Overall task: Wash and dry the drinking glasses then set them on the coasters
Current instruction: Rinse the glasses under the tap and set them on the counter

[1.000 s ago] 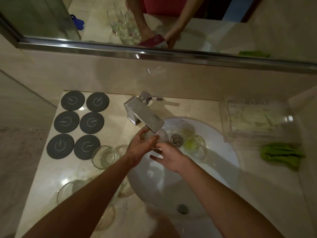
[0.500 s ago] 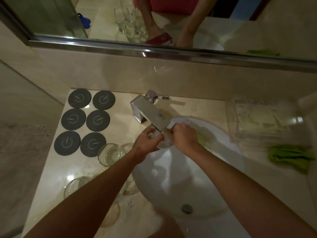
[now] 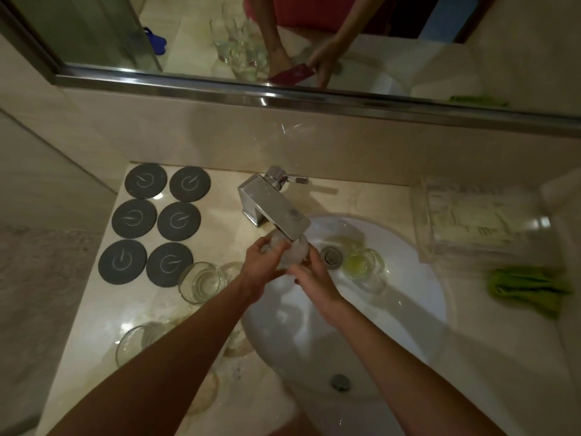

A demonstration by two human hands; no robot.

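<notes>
Under the chrome tap (image 3: 273, 206) I hold a clear drinking glass (image 3: 297, 251) over the white basin (image 3: 418, 309). My left hand (image 3: 262, 265) grips its side. My right hand (image 3: 314, 280) touches it from below right. Another glass (image 3: 361, 262), with a yellow-green thing inside, lies in the basin beside the drain (image 3: 330, 255). More glasses stand on the counter left of the basin, one (image 3: 201, 282) upright near the coasters and one (image 3: 133, 343) partly behind my left forearm. Several dark round coasters (image 3: 178, 220) lie bare at the back left.
A green cloth (image 3: 528, 289) lies on the counter to the right, below a clear plastic box (image 3: 471, 220). A mirror (image 3: 314, 42) with a metal frame spans the wall behind. The counter around the left glasses looks wet.
My right hand has slid from on top of the glass, near the tap, down to its lower right side. The glass in the basin shows again. My left hand keeps its grip.
</notes>
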